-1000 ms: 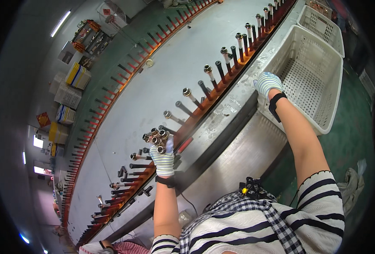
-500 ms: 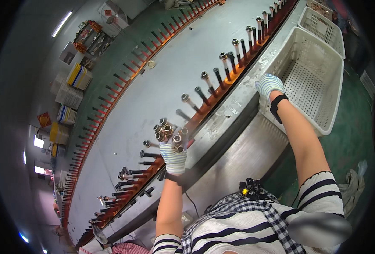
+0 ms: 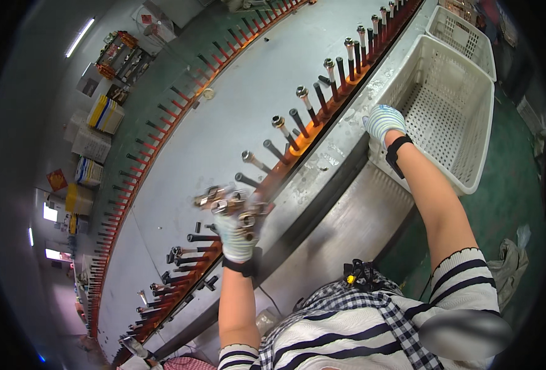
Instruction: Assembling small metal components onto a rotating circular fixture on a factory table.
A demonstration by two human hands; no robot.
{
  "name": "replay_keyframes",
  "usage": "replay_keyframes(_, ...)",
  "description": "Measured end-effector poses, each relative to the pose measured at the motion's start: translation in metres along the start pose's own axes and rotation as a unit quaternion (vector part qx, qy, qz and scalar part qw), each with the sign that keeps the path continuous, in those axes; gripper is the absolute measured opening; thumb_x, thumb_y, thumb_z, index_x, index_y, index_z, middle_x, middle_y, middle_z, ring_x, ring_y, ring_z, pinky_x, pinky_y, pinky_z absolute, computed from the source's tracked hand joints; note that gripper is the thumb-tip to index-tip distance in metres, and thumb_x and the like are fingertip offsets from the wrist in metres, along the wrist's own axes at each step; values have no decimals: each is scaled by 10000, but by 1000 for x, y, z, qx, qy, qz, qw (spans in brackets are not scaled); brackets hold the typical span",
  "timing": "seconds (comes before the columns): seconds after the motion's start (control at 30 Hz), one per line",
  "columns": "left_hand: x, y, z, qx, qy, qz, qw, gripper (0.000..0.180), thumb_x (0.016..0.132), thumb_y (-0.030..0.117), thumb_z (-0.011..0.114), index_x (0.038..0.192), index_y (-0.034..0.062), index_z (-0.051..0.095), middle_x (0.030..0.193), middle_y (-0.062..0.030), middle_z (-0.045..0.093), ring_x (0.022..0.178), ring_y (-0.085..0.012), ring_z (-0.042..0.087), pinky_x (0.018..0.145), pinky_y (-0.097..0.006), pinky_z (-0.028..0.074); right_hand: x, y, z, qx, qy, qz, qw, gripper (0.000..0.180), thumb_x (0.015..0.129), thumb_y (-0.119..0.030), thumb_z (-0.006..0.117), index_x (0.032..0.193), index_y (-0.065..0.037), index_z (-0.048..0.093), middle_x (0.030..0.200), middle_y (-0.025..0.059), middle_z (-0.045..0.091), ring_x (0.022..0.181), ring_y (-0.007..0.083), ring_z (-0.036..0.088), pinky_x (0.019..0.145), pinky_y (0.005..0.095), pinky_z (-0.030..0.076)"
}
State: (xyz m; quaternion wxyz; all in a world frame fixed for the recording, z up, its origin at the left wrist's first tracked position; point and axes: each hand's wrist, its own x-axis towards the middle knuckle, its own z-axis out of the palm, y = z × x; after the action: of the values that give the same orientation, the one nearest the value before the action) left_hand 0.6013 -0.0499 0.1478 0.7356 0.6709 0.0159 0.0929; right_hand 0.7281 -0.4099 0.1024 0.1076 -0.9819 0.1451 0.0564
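My left hand [image 3: 236, 239], in a striped knit glove, is closed round a bunch of shiny metal pipe fittings [image 3: 222, 207]. Motion blurs the bunch, and the palm is hidden. It is held over a row of upright dark rods on an orange rail; a bare rod [image 3: 202, 238] lies just left of the hand. Farther along, silver fittings [image 3: 278, 122] sit on some of the rods. My right hand [image 3: 385, 122], gloved alike, is curled over the near left corner of a white perforated plastic basket [image 3: 484, 145], its fingertips partly hidden.
The rail curves round a large grey table [image 3: 162, 246], and its far side carries more rods [image 3: 156, 126]. A metal ledge [image 3: 328, 163] runs between rail and basket. Behind the basket stands a second white basket [image 3: 484, 55]. Stacked crates [image 3: 103, 114] stand against the far wall.
Rods and fittings have shifted toward the lower left along the rail. My left hand has moved slightly left with the fittings, which are now more smeared. My right hand stays at the basket corner.
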Motion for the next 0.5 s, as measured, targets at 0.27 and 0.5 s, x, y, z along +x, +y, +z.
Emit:
replay_keyframes(0.27,49,-49,-19,512,-222,370,743,188,669,219,727,852,179,729,887,-17,664,849,-288,601,803,-435,433,-2,-8,3,4,0,-2,1000,399,890,-373,541,990,-29,714,1033,183,686,981,332,657,855,413,520)
replay_keyframes(0.5,28,-11,-24,165,-79,59,981,314,603,239,823,827,132,631,831,-17,650,700,-237,604,772,-435,476,1,-3,5,17,3,-23,1000,331,872,-301,542,960,-38,723,995,186,692,930,338,673,819,429,534)
